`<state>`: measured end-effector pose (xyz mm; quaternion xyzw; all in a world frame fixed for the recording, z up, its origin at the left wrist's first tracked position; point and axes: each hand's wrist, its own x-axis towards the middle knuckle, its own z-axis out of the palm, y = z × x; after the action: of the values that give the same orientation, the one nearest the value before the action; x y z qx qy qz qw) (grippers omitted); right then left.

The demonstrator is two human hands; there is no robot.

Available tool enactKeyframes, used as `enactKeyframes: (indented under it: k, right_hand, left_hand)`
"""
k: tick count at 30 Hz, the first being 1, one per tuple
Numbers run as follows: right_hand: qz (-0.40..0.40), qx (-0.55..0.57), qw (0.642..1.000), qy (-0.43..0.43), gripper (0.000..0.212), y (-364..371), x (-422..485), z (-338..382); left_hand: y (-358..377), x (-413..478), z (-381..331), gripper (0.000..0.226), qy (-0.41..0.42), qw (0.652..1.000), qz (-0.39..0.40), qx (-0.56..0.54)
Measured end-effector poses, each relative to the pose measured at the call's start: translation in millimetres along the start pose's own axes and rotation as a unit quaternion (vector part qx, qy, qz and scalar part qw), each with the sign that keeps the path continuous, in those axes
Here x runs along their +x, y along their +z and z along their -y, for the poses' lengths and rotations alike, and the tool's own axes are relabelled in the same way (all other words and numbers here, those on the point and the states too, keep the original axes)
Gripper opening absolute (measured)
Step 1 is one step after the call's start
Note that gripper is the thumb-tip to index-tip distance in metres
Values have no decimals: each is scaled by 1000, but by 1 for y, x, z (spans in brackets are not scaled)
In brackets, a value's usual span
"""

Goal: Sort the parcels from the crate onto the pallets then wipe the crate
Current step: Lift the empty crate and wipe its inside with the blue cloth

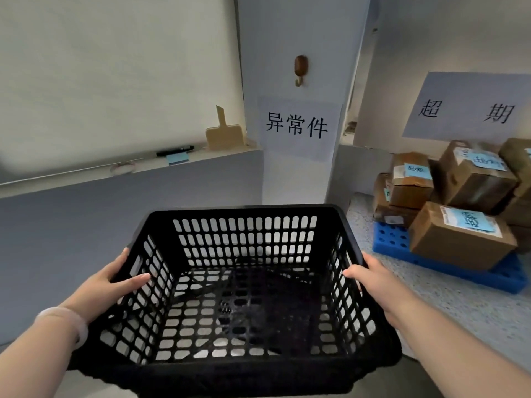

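The black crate (247, 237) is held mouth-up, tipped a little toward the viewer. Its long axis seems to run left to right, though the wide lens makes that uncertain. It sits between the hands. The left hand (115, 280) grips the left rim with its thumb over the inside wall, and the right hand (373, 278) grips the right rim the same way. To the right, labelled parcels (459, 237) are stacked on a blue pallet (390, 239).
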<state>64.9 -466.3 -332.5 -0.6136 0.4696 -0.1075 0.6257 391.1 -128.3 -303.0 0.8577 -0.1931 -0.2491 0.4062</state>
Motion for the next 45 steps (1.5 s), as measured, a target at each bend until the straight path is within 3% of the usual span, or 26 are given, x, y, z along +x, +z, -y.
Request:
enactKeyframes:
  k: [6, 12, 15, 18, 23, 25, 26, 29, 31, 33, 38, 42, 45]
  right_hand:
    - [-3, 1, 1000, -13, 61, 31, 45, 23]
    - [-44, -4, 999, 4, 72, 61, 81, 32]
    - [-76, -27, 996, 31, 89, 74, 104, 28]
    - [-94, -25, 993, 66, 89, 88, 129, 13]
    - [-152, -7, 979, 139, 67, 115, 167, 21]
    - [-168, 50, 969, 172, 53, 121, 180, 14]
    - [-175, 80, 964, 185, 54, 124, 183, 11]
    - [-194, 139, 945, 222, 94, 124, 203, -14]
    - [-195, 161, 943, 215, 103, 123, 221, -31]
    - [-216, 162, 935, 228, 103, 125, 240, -40]
    - [-259, 167, 918, 250, 62, 122, 288, -58]
    - [-238, 186, 913, 273, 88, 110, 320, -86]
    - [-248, 203, 905, 282, 95, 99, 343, -106]
  left_hand:
    - [-20, 59, 0, 104, -1, 1000, 6, 7]
    - [-23, 135, 14, 95, -9, 999, 47, 11]
    - [-21, 182, 19, 98, -9, 996, 87, 16]
    - [-20, 227, 24, 86, -17, 992, 123, 22]
    - [-13, 299, 19, 77, -13, 985, 169, 23]
    - [-3, 321, 21, 78, -17, 982, 187, 20]
    - [3, 329, 22, 80, -27, 980, 196, 12]
    - [27, 350, 27, 75, -52, 976, 211, 0]
    - [48, 367, 33, 69, -44, 976, 211, 18]
    - [68, 383, 37, 65, -47, 977, 206, 33]
    - [114, 413, 53, 61, -101, 978, 180, 24]
    - [148, 428, 68, 55, -130, 978, 163, -9]
    - [174, 438, 83, 51, -125, 981, 149, -21]
